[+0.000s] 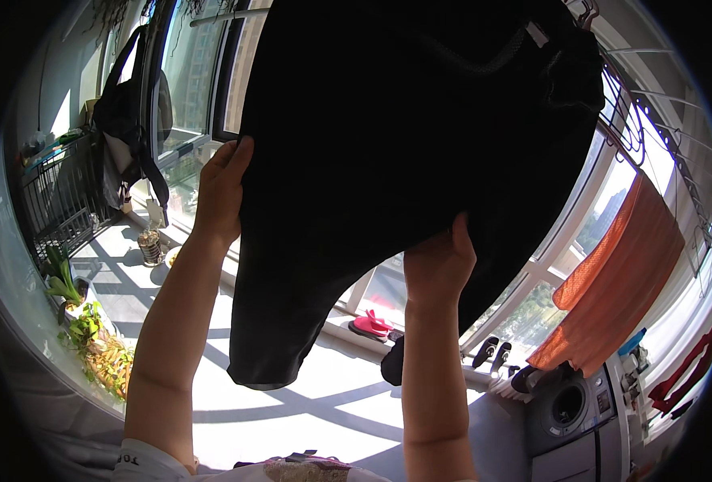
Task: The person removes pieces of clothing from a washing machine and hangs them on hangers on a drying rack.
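Overhead, black garment point(388, 145) gripped by both hands, left point(223, 189) and right point(439, 261).

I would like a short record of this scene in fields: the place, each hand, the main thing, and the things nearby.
place: sunny glazed balcony with a drying rack overhead
left hand: raised, grips the left edge of the black garment
right hand: raised, grips the garment's lower edge
black garment: hangs spread between both hands
orange cloth: hangs at the right
washing machine: lower right
pink slippers: on the floor by the window
potted plants: lower left
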The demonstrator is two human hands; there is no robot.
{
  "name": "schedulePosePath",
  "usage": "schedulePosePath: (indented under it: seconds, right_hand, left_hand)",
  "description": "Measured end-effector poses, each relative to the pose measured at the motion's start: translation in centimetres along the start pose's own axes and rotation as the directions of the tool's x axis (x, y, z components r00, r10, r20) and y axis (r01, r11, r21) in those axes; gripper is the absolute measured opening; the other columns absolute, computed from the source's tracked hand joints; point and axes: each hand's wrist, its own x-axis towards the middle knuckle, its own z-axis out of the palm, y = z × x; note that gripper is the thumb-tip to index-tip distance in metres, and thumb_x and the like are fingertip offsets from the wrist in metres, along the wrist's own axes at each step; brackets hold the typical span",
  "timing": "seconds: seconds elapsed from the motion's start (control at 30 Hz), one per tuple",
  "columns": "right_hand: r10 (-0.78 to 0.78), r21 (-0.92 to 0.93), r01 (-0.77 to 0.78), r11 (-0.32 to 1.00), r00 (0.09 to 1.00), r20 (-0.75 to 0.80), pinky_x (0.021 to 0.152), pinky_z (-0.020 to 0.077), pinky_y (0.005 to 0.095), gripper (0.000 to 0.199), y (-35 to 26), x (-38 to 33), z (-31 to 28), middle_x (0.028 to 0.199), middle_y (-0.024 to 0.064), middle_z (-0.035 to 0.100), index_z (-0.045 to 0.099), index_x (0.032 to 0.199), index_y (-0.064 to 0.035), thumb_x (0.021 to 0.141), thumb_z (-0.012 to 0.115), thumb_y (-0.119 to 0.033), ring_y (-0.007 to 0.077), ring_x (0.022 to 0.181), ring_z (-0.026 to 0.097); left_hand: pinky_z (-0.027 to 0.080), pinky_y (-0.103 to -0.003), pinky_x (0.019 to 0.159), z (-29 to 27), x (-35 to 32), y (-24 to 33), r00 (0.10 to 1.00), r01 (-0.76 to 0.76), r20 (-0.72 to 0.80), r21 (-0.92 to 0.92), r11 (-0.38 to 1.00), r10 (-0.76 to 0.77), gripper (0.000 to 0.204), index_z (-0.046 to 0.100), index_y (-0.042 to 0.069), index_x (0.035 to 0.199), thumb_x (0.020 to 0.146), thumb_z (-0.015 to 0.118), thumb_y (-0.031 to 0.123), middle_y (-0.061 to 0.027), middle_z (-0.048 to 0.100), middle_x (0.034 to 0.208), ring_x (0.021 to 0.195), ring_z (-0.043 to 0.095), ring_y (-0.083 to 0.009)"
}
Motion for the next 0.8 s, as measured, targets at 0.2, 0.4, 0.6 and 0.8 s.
schedulePosePath:
  seconds: [0.2, 0.4, 0.6, 0.8]
  right_hand:
    - [0.043, -0.268, -0.004, 0.963, 0.989, 0.14, 0.089, 0.0449, 0.0342, 0.025, 1.3, -0.7, -2.5, 0.098, 0.0047, 0.064, 0.058, 0.107, -0.0083, 0.089, 0.057, -0.026, 0.0181, 0.096, 0.06]
    - [0.38, -0.75, -0.16, 0.642, 0.916, 0.129, 0.082, 0.0465, 0.0299, 0.018, 7.0, -9.3, -9.4, 0.094, 0.0044, 0.064, 0.063, 0.097, -0.0029, 0.082, 0.068, -0.011, 0.014, 0.089, 0.061]
    - [0.598, -0.803, -0.433, 0.409, 0.792, -0.122, 0.092, 0.0389, 0.0359, 0.051, 11.2, -18.1, -17.7, 0.111, 0.0079, 0.056, 0.045, 0.12, -0.0095, 0.077, 0.072, -0.011, 0.0175, 0.107, 0.051]
    - [0.667, -0.966, -0.257, -0.001, 0.72, -0.192, 0.078, 0.0466, 0.0302, 0.047, 13.0, -24.7, -26.1, 0.078, 0.0041, 0.06, 0.05, 0.118, -0.0072, 0.076, 0.07, -0.006, 0.016, 0.078, 0.06]
  left_hand:
    - [0.047, -0.019, 0.06, -2.0, -0.2, 0.0, 0.988, -0.128, 0.124, 0.29, 0.948, 0.096, 0.025, 0.058, 0.003, 0.096, 0.089, 0.06, 0.027, -0.0001, 0.061, 0.077, 0.066, 0.058, -0.0059]
    - [0.05, -0.03, 0.078, -8.7, -8.9, -7.6, 0.952, 0.111, 0.166, 0.593, 0.798, -0.256, 0.046, 0.058, -0.002, 0.108, 0.073, 0.077, 0.022, -0.0103, 0.065, 0.094, 0.086, 0.063, -0.0181]
    - [0.051, -0.029, 0.073, -22.4, -23.6, -16.1, 0.732, 0.338, 0.204, 0.72, 0.606, -0.65, 0.035, 0.063, 0.003, 0.1, 0.069, 0.078, 0.009, -0.007, 0.066, 0.087, 0.082, 0.062, -0.0153]
    - [0.051, -0.029, 0.07, -26.0, -29.1, -20.8, 0.464, 0.647, 0.078, 0.65, 0.398, -0.882, 0.031, 0.064, 0.003, 0.096, 0.07, 0.078, 0.012, -0.0053, 0.066, 0.087, 0.08, 0.061, -0.0146]
